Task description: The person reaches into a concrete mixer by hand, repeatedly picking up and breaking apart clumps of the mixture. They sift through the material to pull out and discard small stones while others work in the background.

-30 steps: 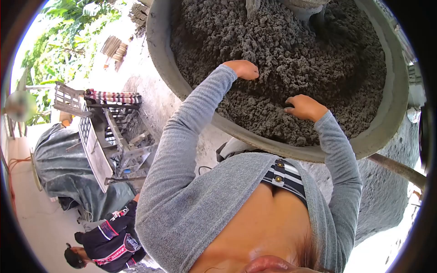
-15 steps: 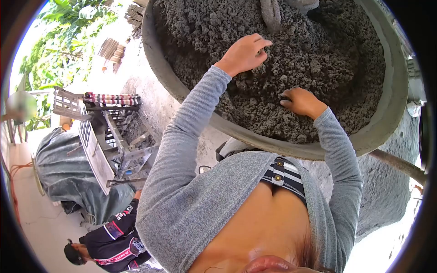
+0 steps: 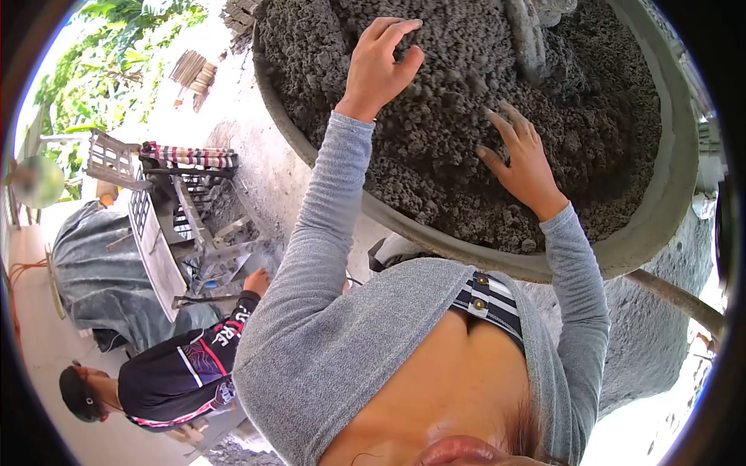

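Note:
My left hand (image 3: 379, 66) is open over the left part of a wide round basin (image 3: 614, 252), fingers stretched forward and thumb apart. Lower and to the right, my right hand (image 3: 521, 159) is open too, its fingers spread close over the crumbly grey mix (image 3: 443, 116) that fills the basin. Grey residue coats the fingers of that hand. Neither hand holds anything. Beyond my right hand, a grey bar crusted with the mix (image 3: 528, 46) sticks down into it, beside a paler crusted lump (image 3: 553, 9) at the top edge of the view.
At the lower left another person in a dark printed shirt and cap (image 3: 167, 377) stands with one arm reaching forward. A cluttered metal frame (image 3: 194, 225) and a tarp-covered heap (image 3: 101, 264) lie beyond. A pole (image 3: 680, 299) juts out below the basin's right side.
My left hand has moved forward and opened wider. My right hand has lifted and uncurled its fingers. The crusted bar has shifted right; the other person has moved and reaches forward.

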`<state>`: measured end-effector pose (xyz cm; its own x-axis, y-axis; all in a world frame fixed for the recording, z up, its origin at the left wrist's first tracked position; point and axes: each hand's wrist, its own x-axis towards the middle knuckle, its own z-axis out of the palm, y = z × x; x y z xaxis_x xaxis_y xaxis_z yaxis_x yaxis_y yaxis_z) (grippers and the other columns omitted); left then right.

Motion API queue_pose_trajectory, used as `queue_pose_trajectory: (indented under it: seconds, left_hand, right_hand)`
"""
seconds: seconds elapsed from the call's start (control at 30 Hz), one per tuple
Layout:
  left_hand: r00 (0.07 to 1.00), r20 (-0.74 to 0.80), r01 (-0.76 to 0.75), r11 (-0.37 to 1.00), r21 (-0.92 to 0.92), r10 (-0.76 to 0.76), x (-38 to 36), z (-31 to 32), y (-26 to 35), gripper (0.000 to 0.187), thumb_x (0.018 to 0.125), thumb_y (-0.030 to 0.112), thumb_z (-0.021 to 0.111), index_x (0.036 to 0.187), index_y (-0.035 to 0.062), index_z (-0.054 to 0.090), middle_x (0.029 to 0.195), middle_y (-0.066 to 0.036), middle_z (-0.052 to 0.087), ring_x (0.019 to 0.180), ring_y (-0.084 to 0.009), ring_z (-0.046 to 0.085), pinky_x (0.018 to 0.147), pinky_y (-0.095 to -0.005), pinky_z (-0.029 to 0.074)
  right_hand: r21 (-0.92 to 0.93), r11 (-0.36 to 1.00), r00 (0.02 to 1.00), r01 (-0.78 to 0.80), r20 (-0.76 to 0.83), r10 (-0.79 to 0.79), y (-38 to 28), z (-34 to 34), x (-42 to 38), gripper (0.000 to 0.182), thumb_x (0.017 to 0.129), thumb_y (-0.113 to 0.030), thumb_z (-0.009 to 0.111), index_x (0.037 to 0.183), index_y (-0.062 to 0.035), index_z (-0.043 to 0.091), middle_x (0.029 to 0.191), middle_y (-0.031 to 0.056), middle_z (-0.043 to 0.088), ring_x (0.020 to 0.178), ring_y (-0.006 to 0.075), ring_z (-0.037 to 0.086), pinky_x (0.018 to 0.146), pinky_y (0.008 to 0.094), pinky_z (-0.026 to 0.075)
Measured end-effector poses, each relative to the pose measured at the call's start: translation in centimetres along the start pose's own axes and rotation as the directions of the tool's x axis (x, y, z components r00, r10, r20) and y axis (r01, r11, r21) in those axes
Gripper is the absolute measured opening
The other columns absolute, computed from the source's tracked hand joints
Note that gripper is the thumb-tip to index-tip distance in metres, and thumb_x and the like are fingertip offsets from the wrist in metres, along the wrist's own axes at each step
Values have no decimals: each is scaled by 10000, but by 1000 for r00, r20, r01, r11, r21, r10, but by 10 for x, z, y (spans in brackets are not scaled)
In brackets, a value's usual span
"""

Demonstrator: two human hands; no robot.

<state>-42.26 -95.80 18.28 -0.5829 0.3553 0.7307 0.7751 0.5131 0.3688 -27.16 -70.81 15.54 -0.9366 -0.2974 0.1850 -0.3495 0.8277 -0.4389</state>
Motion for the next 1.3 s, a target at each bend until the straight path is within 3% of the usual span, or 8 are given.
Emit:
queue_pose_trajectory:
  seconds: [0.37, 0.9, 0.97, 1.03, 1.1, 1.13, 1.2, 1.3]
  left_hand:
    - [989, -69, 128, 990, -66, -133, -13, -23, 1, 307, 826, 215, 639, 1108, 96, 649, 1065, -52, 604, 703, -176, 584, 559, -292, 509]
    - [942, 337, 105, 959, -262, -11, 20, -72, 57, 461, 946, 308, 528, 1335, 63, 491, 1337, -150, 482, 1174, -321, 517, 945, -445, 463]
    - [985, 165, 11, 957, -291, 39, 18, -69, 47, 325, 932, 107, 547, 1247, 27, 547, 1176, -127, 575, 1046, -251, 594, 851, -339, 521]
    - [954, 245, 292, 701, -651, -170, 16, -70, 36, 358, 946, 132, 519, 1286, 22, 514, 1255, -143, 544, 1056, -259, 593, 921, -353, 501]
    - [933, 286, 298, 23, -954, -220, 17, -75, 27, 397, 960, 196, 492, 1311, 11, 483, 1294, -152, 517, 1098, -279, 566, 949, -387, 483]
    - [930, 291, 305, 32, -952, -224, 19, -78, 23, 397, 960, 196, 492, 1311, 11, 483, 1294, -152, 517, 1098, -279, 566, 949, -387, 483]
    - [982, 78, -22, -507, -862, -175, 23, -88, 14, 439, 966, 262, 455, 1316, -3, 471, 1323, -160, 497, 1178, -309, 506, 986, -419, 444]
    - [984, -25, -133, -645, -753, -174, 28, -106, 0, 464, 963, 284, 435, 1316, -15, 465, 1337, -161, 490, 1226, -325, 457, 1032, -432, 392]
  right_hand:
    - [-104, 994, 999, 23, -46, -28, -32, 17, -6, 730, 861, -565, 568, 1440, -184, 338, 1520, 155, 199, 1395, 418, 156, 1118, 557, 186]
    - [-222, 899, 886, -379, -369, 282, 26, -54, -29, 637, 810, -521, 649, 1306, -145, 510, 1445, 154, 383, 1349, 387, 299, 1087, 509, 253]
    - [-234, 872, 860, -430, -400, 316, 38, -63, -32, 620, 832, -515, 626, 1304, -129, 510, 1421, 153, 422, 1324, 373, 347, 1076, 478, 291]
    - [-199, 899, 835, -390, -489, 253, 66, -74, -42, 594, 869, -508, 586, 1311, -120, 507, 1399, 152, 452, 1289, 358, 406, 1046, 465, 342]
    - [-184, 862, 792, -471, -518, 323, 80, -87, -48, 569, 897, -488, 562, 1323, -116, 498, 1381, 143, 474, 1264, 346, 441, 1015, 457, 383]
    - [-232, 837, 782, -495, -539, 313, 95, -92, -52, 551, 908, -481, 552, 1311, -106, 513, 1356, 135, 502, 1239, 342, 471, 996, 448, 405]
    - [-234, 833, 753, -502, -592, 287, 111, -100, -60, 506, 920, -461, 535, 1263, -90, 559, 1301, 126, 554, 1190, 324, 519, 976, 421, 424]
    - [-280, 752, 703, -597, -633, 323, 110, -109, -64, 489, 937, -453, 499, 1250, -86, 575, 1259, 120, 589, 1161, 314, 546, 958, 409, 436]
